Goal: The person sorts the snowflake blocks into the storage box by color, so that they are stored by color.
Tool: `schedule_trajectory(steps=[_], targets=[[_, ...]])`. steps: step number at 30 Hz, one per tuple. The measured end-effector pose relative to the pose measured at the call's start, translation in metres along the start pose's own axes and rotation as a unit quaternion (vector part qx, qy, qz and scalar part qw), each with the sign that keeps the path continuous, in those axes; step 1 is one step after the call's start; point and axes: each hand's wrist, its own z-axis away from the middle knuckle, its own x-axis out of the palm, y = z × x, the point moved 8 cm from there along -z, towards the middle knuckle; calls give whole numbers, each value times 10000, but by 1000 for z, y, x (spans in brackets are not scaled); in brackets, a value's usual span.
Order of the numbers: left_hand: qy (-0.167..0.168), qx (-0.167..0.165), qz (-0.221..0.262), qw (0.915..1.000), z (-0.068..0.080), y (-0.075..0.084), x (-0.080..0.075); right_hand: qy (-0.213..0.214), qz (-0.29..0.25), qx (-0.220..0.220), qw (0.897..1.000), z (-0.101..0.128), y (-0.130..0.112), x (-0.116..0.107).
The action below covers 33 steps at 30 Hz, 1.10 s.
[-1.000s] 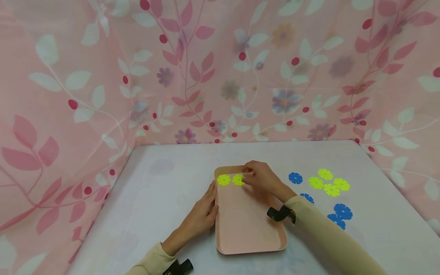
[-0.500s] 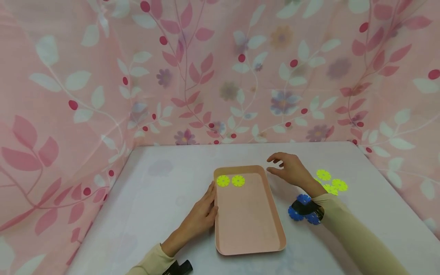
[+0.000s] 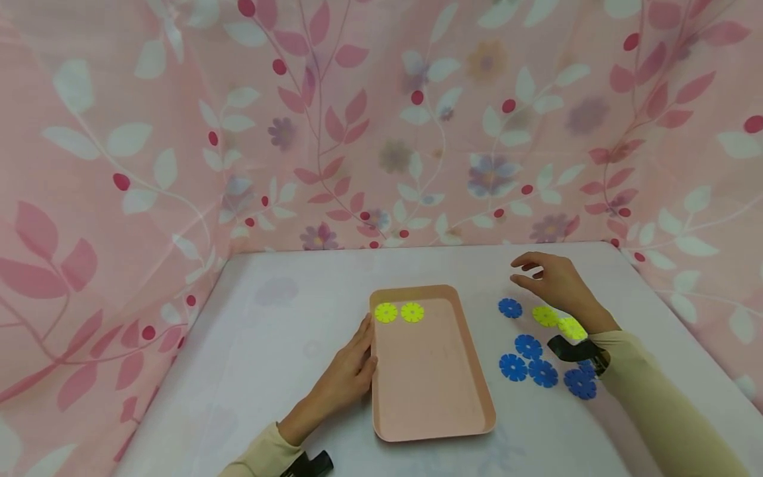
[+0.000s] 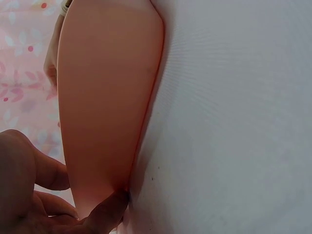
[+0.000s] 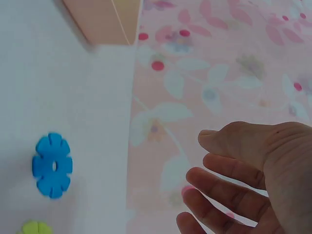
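Two yellow snowflake discs, the left one [image 3: 385, 313] and the right one [image 3: 412, 312], lie side by side at the far end of a pink tray [image 3: 432, 377]. Against the tray's left side rests my left hand [image 3: 346, 371], its fingers fairly straight along the outer wall; the left wrist view shows its fingertips touching that wall [image 4: 105, 97]. My right hand [image 3: 554, 281] is in the air above the yellow discs [image 3: 545, 316] at the right, fingers loosely bent and holding nothing. In the right wrist view, a blue snowflake disc [image 5: 52, 165] lies apart from that hand [image 5: 243, 175].
Right of the tray, several blue discs [image 3: 528, 346] lie in a loose group, with a single blue disc [image 3: 510, 308] farther back. My right wrist and its black camera [image 3: 575, 350] cover part of the discs. A flowered pink cloth [image 3: 381, 132] hangs behind the white table [image 3: 286, 318].
My right hand has let go of the right yellow disc in the tray and moved right, over the loose discs. My left hand stays at the tray's side.
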Motion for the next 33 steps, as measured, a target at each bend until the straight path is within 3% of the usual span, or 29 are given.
schedule_trajectory(steps=[16, 33], targets=[[-23, -33, -43, 10000, 0, -1, 1, -160, 227, 385, 9989, 14, 44, -23], [-197, -243, 13, 9995, 1, -3, 2, -1029, 473, 1245, 9857, 37, 107, -8]])
